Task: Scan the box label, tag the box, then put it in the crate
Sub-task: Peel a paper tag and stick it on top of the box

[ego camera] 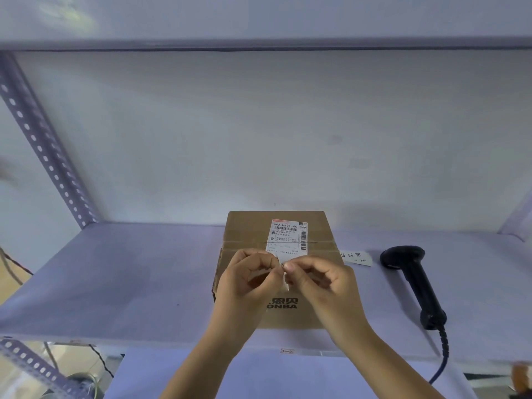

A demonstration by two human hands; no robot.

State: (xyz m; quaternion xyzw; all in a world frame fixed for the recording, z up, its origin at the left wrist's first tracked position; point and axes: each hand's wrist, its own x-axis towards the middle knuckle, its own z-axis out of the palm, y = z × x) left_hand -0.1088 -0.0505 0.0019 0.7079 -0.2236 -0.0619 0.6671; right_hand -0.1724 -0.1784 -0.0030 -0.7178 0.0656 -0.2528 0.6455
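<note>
Far left: perforated metal shelf upright [43, 139] slants down to the shelf surface [115, 269], covered w/ pale sheet; left part bare apart from some cables at the edge.

Centre: cardboard box [250, 228] sits on the shelf, flaps taped, shipping label [289, 237] w/ barcodes on top, printed logo on the near face. Box is upright, well back from the front edge.

Left hand [244, 280] and right hand [325, 283] meet just above the near part of the box top. Both pinch a small white sticker tag [285, 267] between thumb and fingertips; fingers closed on it from each side, looks like peeling it from its backing or lining it up to stick. Tag edge overlaps the lower end of the label in view; can't tell if it touches the box yet.

Right of box: small paper slip [357, 258] w/ printed chars lying flat, just beside the box. Further right: black handheld barcode scanner [411, 280] lying on the shelf, cable trailing off the front edge, no hand on it.

Progress, as judged: scanner set down, so scan prob done; tagging step in hand, tag not yet pressed on. Left to do: stick tag, lift box, place in crate. No crate in view.
</note>
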